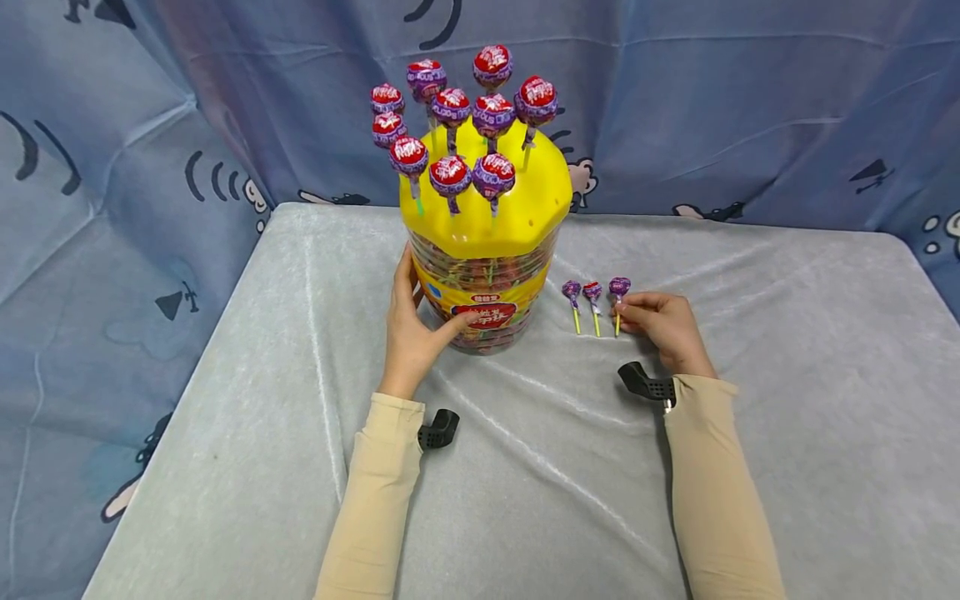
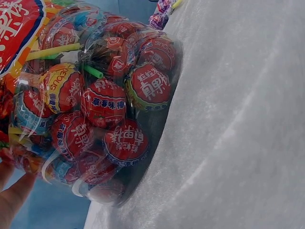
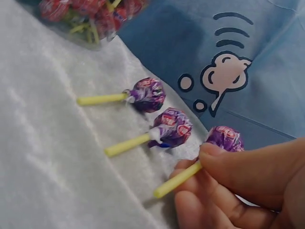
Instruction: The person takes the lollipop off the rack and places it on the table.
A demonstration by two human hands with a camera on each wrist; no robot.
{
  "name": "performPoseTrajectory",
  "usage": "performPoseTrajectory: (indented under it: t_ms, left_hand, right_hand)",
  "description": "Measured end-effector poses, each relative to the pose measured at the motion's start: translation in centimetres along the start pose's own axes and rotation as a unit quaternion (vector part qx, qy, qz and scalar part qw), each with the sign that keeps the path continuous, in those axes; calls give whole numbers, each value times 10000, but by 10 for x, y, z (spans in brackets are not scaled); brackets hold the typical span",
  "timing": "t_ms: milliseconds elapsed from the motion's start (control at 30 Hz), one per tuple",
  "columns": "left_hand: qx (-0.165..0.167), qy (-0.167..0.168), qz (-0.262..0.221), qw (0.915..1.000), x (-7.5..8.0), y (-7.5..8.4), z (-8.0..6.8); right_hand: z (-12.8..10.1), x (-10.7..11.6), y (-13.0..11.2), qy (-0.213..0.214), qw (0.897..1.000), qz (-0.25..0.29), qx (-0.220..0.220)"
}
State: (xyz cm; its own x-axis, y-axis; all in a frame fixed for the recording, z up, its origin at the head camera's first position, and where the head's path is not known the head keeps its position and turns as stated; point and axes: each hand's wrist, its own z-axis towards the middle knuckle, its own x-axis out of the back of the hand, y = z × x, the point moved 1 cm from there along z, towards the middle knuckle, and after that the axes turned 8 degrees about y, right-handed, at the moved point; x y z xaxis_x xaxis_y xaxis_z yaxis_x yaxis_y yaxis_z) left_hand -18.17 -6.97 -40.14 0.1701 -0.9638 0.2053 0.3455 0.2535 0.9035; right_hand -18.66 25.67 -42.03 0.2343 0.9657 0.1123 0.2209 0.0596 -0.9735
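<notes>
Head view: a purple-wrapped lollipop (image 1: pixel 618 290), to the right of the jar (image 1: pixel 512 287), is pinched by the right hand (image 1: pixel 667 329) between thumb and forefinger. Since so thin a stick is held near its neck, it could be rolled askew or dropped if the pinch were loosened; the wrapper could be crumpled if it were squeezed harder. The lollipop is placed at the fingertips, on the jar side of that hand, with the ball pointed away from the person and the stick's end left bare. Whether it is lifted clear of the grey cloth (image 1: pixel 525 500) cannot be told.

Two loose lollipops (image 1: pixel 592 292) are laid between it and the jar, and could be brushed out of line by a low sweep of the hand. The jar itself is grasped at its left side by the left hand (image 1: pixel 416 346), its thumb laid across the front label. With many standing lollipops (image 1: pixel 493 173) borne by the yellow lid (image 1: pixel 543 192) on top of the jar, some could be knocked loose if the jar were jolted or tipped. Behind the jar, a printed curtain (image 1: pixel 750 100) is hung.
</notes>
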Motion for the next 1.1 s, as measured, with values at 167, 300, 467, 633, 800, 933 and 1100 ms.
performPoseTrajectory:
  t_ms: [167, 300, 467, 633, 800, 933, 1100]
  left_hand:
    - [-21, -4, -18, 10000, -1, 0, 1]
    - [-9, 11, -27, 10000, -1, 0, 1]
    - [16, 20, -40, 10000, 0, 1, 1]
    - [19, 10, -43, 10000, 0, 1, 0]
    - [-17, 9, -33, 10000, -1, 1, 0]
    - [-33, 20, -37, 10000, -1, 1, 0]
    - [-5, 26, -37, 10000, 0, 1, 0]
  right_hand:
    - [1, -1, 2, 127, 9995, -300, 6]
    - [2, -2, 3, 212, 9982, -557, -31]
    - [2, -2, 4, 398, 9947, -949, 13]
    - [2, -4, 4, 574, 9899, -1285, 152]
    - [0, -5, 3, 641, 9875, -1421, 246]
    - [-1, -4, 0, 666, 9882, -1340, 320]
    - [-2, -4, -3, 746, 9944, -670, 346]
